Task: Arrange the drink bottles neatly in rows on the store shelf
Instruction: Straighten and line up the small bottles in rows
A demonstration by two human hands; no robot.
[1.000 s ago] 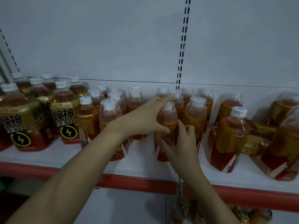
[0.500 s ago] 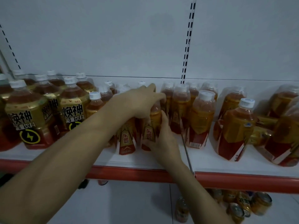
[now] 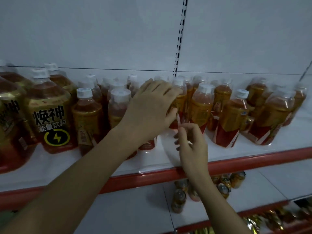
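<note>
Small amber drink bottles with white caps stand crowded on a white shelf with a red front edge [image 3: 152,178]. My left hand [image 3: 152,105] reaches over the middle of the group and grips one small bottle [image 3: 181,97] near its top; most of that bottle is hidden under the hand. My right hand [image 3: 192,144] hovers just in front of and below it, fingers loosely curled, holding nothing I can make out. Its fingertips are close to a loose label flap [image 3: 178,118]. More small bottles stand left [image 3: 87,115] and right [image 3: 202,105], some leaning [image 3: 231,119].
Large gold-labelled energy drink bottles [image 3: 50,115] fill the shelf's left end. A slotted upright [image 3: 179,39] runs up the white back panel. Several cans [image 3: 222,184] lie on the lower shelf beneath my right arm. Bare shelf shows along the front edge.
The view has shifted right and tilted. My right hand has come off the bottle's side and pulled back toward the shelf front. My left hand stays on top of the bottles.
</note>
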